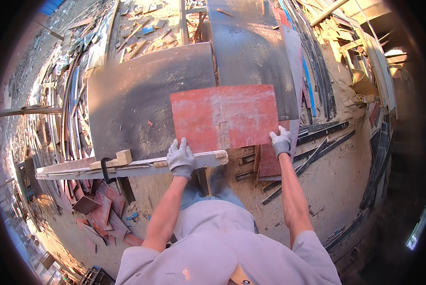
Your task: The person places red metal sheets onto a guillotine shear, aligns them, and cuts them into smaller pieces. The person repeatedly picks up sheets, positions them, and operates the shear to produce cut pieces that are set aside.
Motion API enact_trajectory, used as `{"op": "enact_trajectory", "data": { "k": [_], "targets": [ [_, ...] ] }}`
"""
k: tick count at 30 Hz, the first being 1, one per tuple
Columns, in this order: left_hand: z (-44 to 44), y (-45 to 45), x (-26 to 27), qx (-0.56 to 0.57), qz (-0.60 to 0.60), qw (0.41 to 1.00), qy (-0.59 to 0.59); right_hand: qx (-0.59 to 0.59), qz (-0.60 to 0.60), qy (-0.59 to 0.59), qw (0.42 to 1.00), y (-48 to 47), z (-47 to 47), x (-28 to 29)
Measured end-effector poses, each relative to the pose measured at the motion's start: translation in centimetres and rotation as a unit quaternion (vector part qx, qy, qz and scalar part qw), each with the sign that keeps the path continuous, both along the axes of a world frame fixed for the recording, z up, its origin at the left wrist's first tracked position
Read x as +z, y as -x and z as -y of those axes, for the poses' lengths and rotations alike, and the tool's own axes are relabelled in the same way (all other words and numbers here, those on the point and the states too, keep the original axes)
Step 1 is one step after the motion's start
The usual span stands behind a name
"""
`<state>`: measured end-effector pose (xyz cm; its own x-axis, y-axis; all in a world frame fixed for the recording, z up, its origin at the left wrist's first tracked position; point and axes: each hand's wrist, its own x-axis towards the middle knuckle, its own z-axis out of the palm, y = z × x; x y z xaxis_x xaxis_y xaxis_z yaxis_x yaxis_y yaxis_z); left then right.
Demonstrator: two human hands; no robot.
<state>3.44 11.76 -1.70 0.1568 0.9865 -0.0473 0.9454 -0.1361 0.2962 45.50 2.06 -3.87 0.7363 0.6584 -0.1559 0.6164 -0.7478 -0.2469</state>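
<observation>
A red-faced plywood panel [248, 114] lies in front of me, partly over two dark sheets. A pale, worn strip runs across its middle. My left hand [181, 158], in a grey work glove, holds its near left corner, just above a long light-edged rail [205, 160]. My right hand [281, 139], gloved alike, grips the near right corner, with the thumb toward the panel. Both palms are turned away, and the panel's underside is hidden. The left dark sheet [152, 96] carries sawdust and a small red chip.
A black clamp [106, 170] and a wood block [123, 156] sit on the rail at left. Red offcuts [106, 210] are heaped on the floor below. Dark metal-like bars [312, 153] lie at right. A second dark sheet [252, 53] extends away from me.
</observation>
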Motion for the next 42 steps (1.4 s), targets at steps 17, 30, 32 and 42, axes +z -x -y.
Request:
{"op": "enact_trajectory", "data": {
  "k": [17,30,32,42],
  "targets": [
    [-37.4,-9.9,0.3,0.030,0.024,0.999,-0.029,-0.001,-0.072,-0.082,0.994,-10.9,-37.3,-1.2],
    [-40.3,-9.9,0.8,0.021,-0.038,0.999,0.014,-0.225,-0.474,-0.268,0.808,-5.1,-22.8,2.9],
    [-35.9,-8.8,0.5,0.019,-0.029,0.999,-0.009,-0.247,-0.477,-0.312,0.784,-4.0,-18.5,2.1],
    [-9.5,-2.8,0.1,0.013,-0.023,1.000,0.002,-0.255,-0.469,-0.309,0.787,-3.4,-5.5,-0.4]
  ]
}}
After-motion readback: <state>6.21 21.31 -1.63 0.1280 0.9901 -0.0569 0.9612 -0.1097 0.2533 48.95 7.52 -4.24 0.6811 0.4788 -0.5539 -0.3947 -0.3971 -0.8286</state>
